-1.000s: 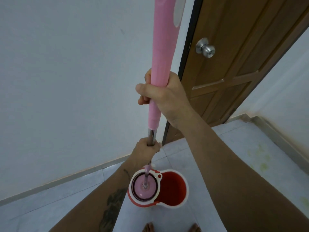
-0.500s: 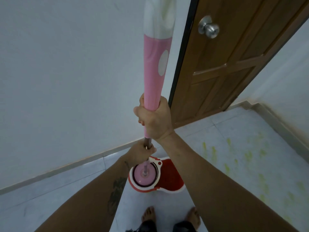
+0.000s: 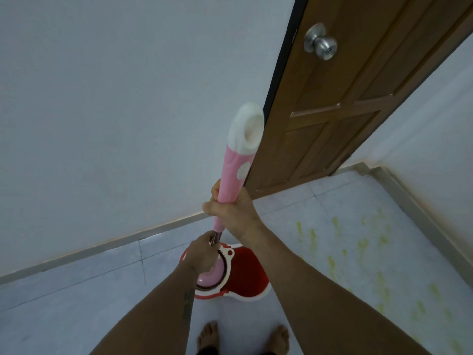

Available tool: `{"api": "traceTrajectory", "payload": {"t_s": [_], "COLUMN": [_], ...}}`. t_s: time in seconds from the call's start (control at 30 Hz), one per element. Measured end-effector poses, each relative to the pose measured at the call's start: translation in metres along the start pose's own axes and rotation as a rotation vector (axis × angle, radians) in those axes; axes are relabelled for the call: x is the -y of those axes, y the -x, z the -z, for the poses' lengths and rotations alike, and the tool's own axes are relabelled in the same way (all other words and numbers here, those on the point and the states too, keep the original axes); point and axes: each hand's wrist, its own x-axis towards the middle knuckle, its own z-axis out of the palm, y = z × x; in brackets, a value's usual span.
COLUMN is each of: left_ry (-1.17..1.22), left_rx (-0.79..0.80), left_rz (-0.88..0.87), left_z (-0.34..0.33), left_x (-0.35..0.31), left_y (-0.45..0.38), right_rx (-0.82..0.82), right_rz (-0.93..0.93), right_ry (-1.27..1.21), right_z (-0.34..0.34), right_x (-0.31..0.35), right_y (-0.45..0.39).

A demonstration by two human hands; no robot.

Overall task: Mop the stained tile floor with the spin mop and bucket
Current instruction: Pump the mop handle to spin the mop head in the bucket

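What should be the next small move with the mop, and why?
Probably lift the mop out of the bucket. Both hands grip it, right hand above left hand, its pink head sits in the spinner basket, and the green stains remain on the floor.

The bucket point(image 3: 240, 274) stands on the tile floor point(image 3: 76, 298), red with a white rim; the pink mop head point(image 3: 213, 274) sits in its left compartment, the spinner ring around it; the red right compartment lies open. The mop handle point(image 3: 234, 175) rises from the bucket, tilted toward the door point(image 3: 358, 98); the right hand point(image 3: 231, 213) grips its pink sleeve; the left hand point(image 3: 202, 254) grips the metal shaft just below, above the bucket. Yellow-green stains point(image 3: 358, 252) streak the tiles right of the bucket; two bare feet point(image 3: 208, 334) stand just in front of it; a metal knob point(image 3: 321, 43) sits high on the door.
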Motion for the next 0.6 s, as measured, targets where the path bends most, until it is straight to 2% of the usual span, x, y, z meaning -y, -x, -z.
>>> {"api": "traceTrajectory", "payload": {"t_s": [0.17,0.33,0.6], "left_ry": [0.109,0.186,0.25], "left_rx": [-0.039,-0.18,-0.209], "left_rz": [-0.113,-0.315,-0.429], "left_z": [0.024,0.055,0.074], "left_x": [-0.018,-0.055,-0.102], "left_y": [0.02,0.047,0.078], "right_rx": [0.044,-0.003,-0.09], "right_rz": [0.155,0.338,0.547], "right_ry": [-0.062,-0.11,-0.229], "right_z": [0.017,0.035,0.054], "right_x": [0.055,0.129,0.188], "right_y": [0.007,0.025,0.038]}}
